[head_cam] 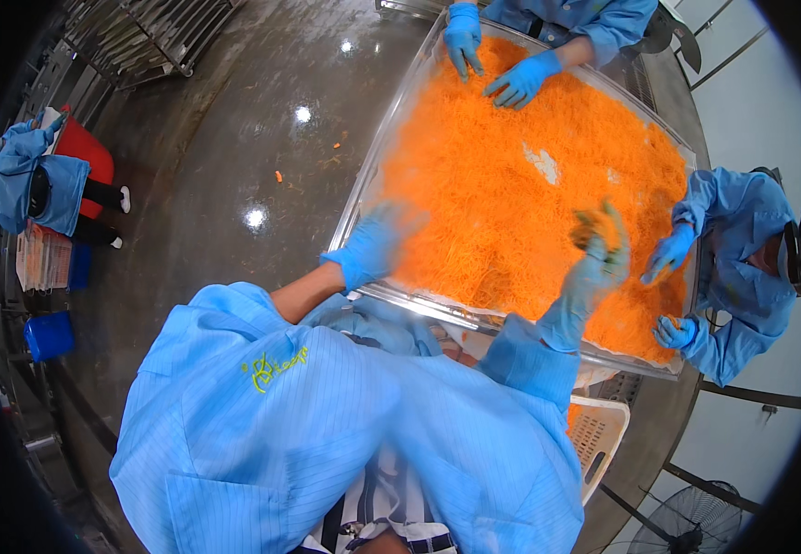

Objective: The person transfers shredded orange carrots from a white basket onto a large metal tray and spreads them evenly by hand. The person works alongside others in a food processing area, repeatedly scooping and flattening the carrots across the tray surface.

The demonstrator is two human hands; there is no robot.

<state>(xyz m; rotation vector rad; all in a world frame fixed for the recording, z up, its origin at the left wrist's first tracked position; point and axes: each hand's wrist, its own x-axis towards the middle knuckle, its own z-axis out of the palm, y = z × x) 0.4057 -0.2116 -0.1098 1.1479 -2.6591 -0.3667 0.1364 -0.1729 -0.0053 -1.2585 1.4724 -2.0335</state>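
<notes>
A wide metal-edged tray table [435, 313] lies before me, spread with finely shredded carrot [497, 208]. White lining shows through in small patches. My left hand [376, 242], in a blue glove, is over the near left edge of the shreds. Motion blurs its fingers, so whether they grip anything is unclear. On the right, my right hand [605, 253] is raised above the layer in a stained glove, its fingers curled around a clump of orange shreds [594, 228].
Across the tray, a co-worker's gloved hands [525, 79] touch the carrot; another co-worker's hands [670, 256] work at the right edge. Below the tray's right side stands a plastic crate [591, 436]. A fan [694, 526] is at lower right. Carrot scraps [279, 176] lie on the wet floor.
</notes>
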